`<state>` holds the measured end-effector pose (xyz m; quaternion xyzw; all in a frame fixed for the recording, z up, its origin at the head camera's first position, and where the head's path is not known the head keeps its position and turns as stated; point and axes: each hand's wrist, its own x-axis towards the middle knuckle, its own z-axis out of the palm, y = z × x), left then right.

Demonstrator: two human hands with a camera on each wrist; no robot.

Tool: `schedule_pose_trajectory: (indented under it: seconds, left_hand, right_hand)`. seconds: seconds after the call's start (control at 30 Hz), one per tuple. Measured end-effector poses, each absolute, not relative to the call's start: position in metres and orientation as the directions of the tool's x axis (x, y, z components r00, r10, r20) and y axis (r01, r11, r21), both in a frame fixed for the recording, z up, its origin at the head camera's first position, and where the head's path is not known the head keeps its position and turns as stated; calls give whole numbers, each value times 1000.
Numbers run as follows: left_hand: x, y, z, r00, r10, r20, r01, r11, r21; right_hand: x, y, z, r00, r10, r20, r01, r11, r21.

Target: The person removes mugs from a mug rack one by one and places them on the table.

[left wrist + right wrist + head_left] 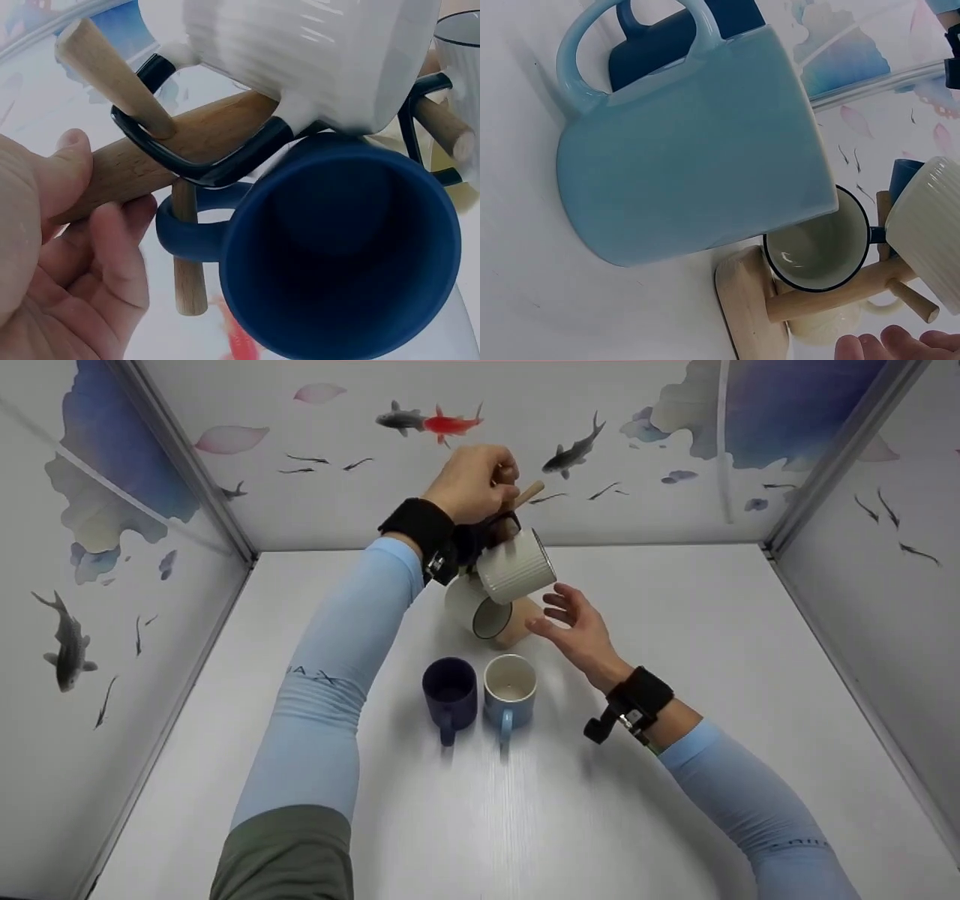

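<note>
My left hand point(472, 484) grips the top of a wooden mug rack's post point(217, 124), thumb on one side and curled fingers on the other. From the rack's pegs hang a white ribbed mug point(517, 566) with a dark handle, a blue mug point(337, 247) with its mouth toward the left wrist camera, and a white mug point(459, 604) with a black rim. The rack's wooden base point(746, 304) stands on the table. Beside the ribbed mug, my right hand point(581, 637) is held up with fingers loosely bent and nothing in them.
In front of the rack stand a dark blue mug point(450, 690) and a light blue mug point(510, 705) side by side, handles toward me. A cream mug point(825, 326) shows low behind the rack's post. Walls printed with fish surround the white table point(675, 607) at the back and sides.
</note>
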<state>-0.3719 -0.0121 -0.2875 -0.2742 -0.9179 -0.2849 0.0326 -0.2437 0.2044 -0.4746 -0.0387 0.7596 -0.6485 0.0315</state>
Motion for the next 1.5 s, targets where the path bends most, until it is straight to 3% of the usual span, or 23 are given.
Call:
schedule_pose_trajectory:
  seconds: [0.67,1.2,1.5]
  left_hand:
    - [-361,11,-272,-896,309,318,402,869,289]
    - [-359,19,-286,-897,253,362,349,908,231]
    - [-366,14,-283,-926,238,293,317,912,260]
  right_hand:
    - [-248,208,-475,-998,-64,1,-11,155,-988]
    - [-250,210,-477,-998,-62,-14,4,154,-988]
    - [-255,215,-471,-998,-49,-27,17,182,-983]
